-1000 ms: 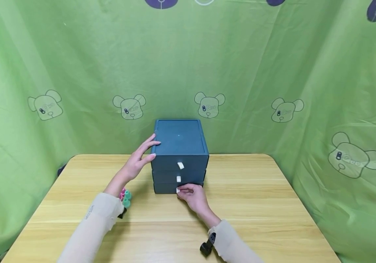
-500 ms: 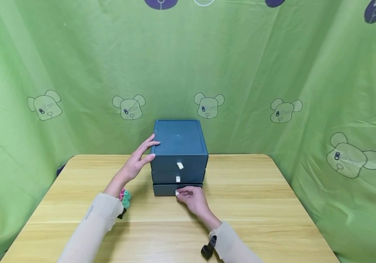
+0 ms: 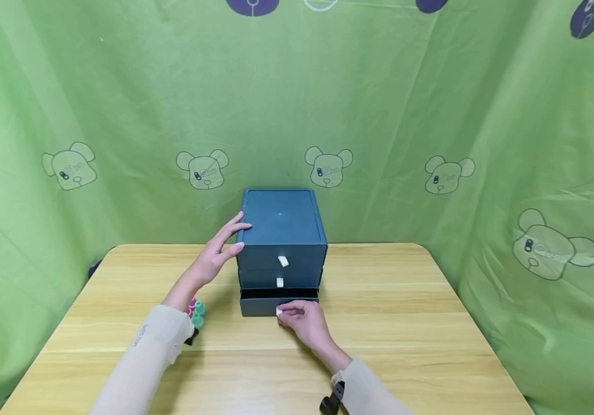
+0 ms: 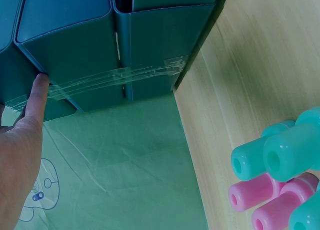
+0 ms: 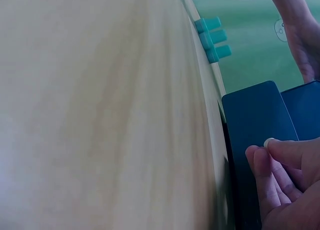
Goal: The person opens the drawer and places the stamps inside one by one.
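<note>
A dark blue three-drawer box (image 3: 282, 218) stands on the table, with a small white handle on each drawer front. My left hand (image 3: 215, 256) rests its spread fingers on the box's upper left edge and side. In the left wrist view a finger (image 4: 37, 100) touches that side, above clear tape (image 4: 125, 77). My right hand (image 3: 308, 324) pinches the white handle (image 3: 278, 311) of the bottom drawer (image 3: 258, 307) between thumb and fingers. That drawer stands partly pulled out, a dark gap showing above its front. The upper two drawers sit closed.
Teal pegs (image 4: 290, 152) and pink pegs (image 4: 255, 190), hollow-ended, stand on the wooden table (image 3: 406, 323) left of the box, partly behind the left forearm in the head view. A green curtain (image 3: 380, 104) hangs behind and at both sides.
The bottom drawer has slid out toward me, opening a gap above its front. My right hand has moved back with its handle. The left hand has kept its place on the box.
</note>
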Demonstrator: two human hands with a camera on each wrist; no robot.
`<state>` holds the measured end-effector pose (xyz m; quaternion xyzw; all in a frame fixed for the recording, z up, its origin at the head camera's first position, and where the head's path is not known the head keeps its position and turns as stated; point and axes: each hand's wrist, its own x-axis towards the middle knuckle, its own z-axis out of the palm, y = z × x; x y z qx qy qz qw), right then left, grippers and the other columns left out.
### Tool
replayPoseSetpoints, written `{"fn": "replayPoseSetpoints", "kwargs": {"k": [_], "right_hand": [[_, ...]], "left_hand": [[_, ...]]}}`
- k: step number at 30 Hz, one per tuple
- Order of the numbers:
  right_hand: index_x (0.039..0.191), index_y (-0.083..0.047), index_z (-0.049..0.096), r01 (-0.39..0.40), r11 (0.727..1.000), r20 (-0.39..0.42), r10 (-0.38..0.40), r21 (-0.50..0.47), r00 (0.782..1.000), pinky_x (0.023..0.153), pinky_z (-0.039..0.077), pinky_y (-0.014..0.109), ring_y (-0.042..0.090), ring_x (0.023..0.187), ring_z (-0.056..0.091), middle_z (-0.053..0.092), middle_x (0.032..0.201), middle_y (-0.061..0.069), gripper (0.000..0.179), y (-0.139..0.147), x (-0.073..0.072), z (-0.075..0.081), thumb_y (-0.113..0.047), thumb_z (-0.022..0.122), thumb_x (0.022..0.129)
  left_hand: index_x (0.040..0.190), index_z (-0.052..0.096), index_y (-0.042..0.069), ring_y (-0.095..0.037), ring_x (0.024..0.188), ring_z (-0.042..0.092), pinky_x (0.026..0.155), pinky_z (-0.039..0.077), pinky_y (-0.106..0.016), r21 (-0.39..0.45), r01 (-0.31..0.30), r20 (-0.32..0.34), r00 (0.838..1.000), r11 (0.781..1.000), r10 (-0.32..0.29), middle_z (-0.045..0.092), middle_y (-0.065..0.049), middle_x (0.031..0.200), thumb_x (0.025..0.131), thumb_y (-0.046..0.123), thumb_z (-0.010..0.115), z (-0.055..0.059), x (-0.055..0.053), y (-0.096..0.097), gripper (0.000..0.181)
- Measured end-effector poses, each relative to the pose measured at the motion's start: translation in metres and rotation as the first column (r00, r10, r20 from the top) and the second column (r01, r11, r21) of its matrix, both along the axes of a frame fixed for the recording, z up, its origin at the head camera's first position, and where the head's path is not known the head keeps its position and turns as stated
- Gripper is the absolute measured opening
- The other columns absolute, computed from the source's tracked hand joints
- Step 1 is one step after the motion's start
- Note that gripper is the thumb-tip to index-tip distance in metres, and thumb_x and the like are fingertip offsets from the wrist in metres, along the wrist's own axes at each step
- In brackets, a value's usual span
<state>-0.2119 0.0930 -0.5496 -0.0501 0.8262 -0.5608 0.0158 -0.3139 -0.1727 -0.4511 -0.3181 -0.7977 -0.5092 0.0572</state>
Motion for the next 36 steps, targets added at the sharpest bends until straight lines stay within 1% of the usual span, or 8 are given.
{"fn": "replayPoseSetpoints", "kwargs": {"k": [7, 12, 17, 20, 24, 30, 36], "right_hand": [[0.106, -0.009, 0.081, 0.001, 1.000, 0.042, 0.000, -0.015, 0.999, 0.075, 0.060, 0.022, 0.013, 0.081, 0.075, 0.078, 0.091, 0.003, 0.014, 0.001, 0.009, 0.002, -0.012, 0.078, 0.093], [0.106, -0.008, 0.081, 0.011, 1.000, 0.035, -0.010, -0.023, 0.999, 0.073, 0.059, 0.020, 0.010, 0.081, 0.074, 0.078, 0.092, 0.004, 0.014, 0.000, 0.018, 0.003, -0.010, 0.078, 0.091], [0.105, -0.007, 0.081, 0.011, 0.999, 0.035, -0.010, -0.031, 0.999, 0.072, 0.059, 0.021, 0.013, 0.081, 0.075, 0.078, 0.091, 0.005, 0.015, -0.001, 0.025, 0.005, -0.010, 0.079, 0.090], [0.105, -0.006, 0.081, 0.006, 1.000, 0.038, -0.005, -0.027, 0.999, 0.072, 0.059, 0.020, 0.014, 0.081, 0.075, 0.079, 0.090, 0.005, 0.015, -0.001, 0.029, 0.006, -0.010, 0.079, 0.090], [0.105, -0.005, 0.081, 0.006, 1.000, 0.034, -0.005, -0.029, 0.999, 0.071, 0.059, 0.020, 0.013, 0.080, 0.075, 0.079, 0.089, 0.005, 0.016, -0.002, 0.035, 0.006, -0.009, 0.079, 0.090], [0.104, -0.006, 0.081, 0.008, 1.000, 0.036, -0.007, -0.025, 0.999, 0.071, 0.059, 0.020, 0.010, 0.080, 0.073, 0.079, 0.090, 0.005, 0.015, -0.002, 0.042, 0.007, -0.010, 0.080, 0.089], [0.103, -0.005, 0.081, -0.011, 0.999, 0.030, 0.012, -0.038, 0.999, 0.069, 0.059, 0.020, 0.013, 0.078, 0.075, 0.079, 0.087, 0.006, 0.015, 0.000, 0.049, 0.007, -0.010, 0.080, 0.089]], "left_hand": [[0.153, 0.046, 0.029, -0.026, 0.161, 0.015, 0.121, 0.018, -0.072, 0.002, 0.000, 0.010, 1.000, 1.000, 0.000, 0.017, 0.009, 0.174, 0.108, 0.027, 0.050, 0.002, 0.001, 0.001, 0.046], [0.154, 0.046, 0.026, -0.027, 0.161, 0.014, 0.121, 0.017, -0.072, 0.005, 0.003, 0.009, 1.000, 1.000, -0.003, 0.017, 0.007, 0.174, 0.107, 0.024, 0.051, 0.002, 0.000, 0.001, 0.047], [0.154, 0.046, 0.023, -0.029, 0.161, 0.014, 0.121, 0.016, -0.074, 0.019, 0.006, 0.006, 1.000, 1.000, -0.006, 0.016, 0.003, 0.174, 0.107, 0.021, 0.051, 0.002, 0.001, 0.001, 0.047], [0.154, 0.046, 0.026, -0.028, 0.161, 0.014, 0.121, 0.016, -0.073, 0.013, 0.001, 0.006, 1.000, 1.000, -0.001, 0.017, 0.006, 0.174, 0.107, 0.023, 0.051, 0.002, 0.001, 0.001, 0.047], [0.153, 0.047, 0.029, -0.026, 0.161, 0.014, 0.122, 0.017, -0.072, 0.006, -0.002, 0.003, 1.000, 1.000, 0.002, 0.017, 0.008, 0.174, 0.108, 0.027, 0.050, 0.002, 0.001, 0.002, 0.046], [0.153, 0.047, 0.028, -0.028, 0.161, 0.014, 0.122, 0.017, -0.072, 0.007, 0.002, -0.004, 1.000, 1.000, -0.002, 0.017, 0.005, 0.174, 0.108, 0.028, 0.050, 0.002, 0.002, 0.002, 0.046], [0.153, 0.047, 0.026, -0.027, 0.161, 0.013, 0.122, 0.016, -0.072, 0.010, 0.001, -0.001, 1.000, 1.000, -0.001, 0.017, 0.005, 0.174, 0.107, 0.027, 0.051, 0.002, 0.001, 0.002, 0.046]]}}
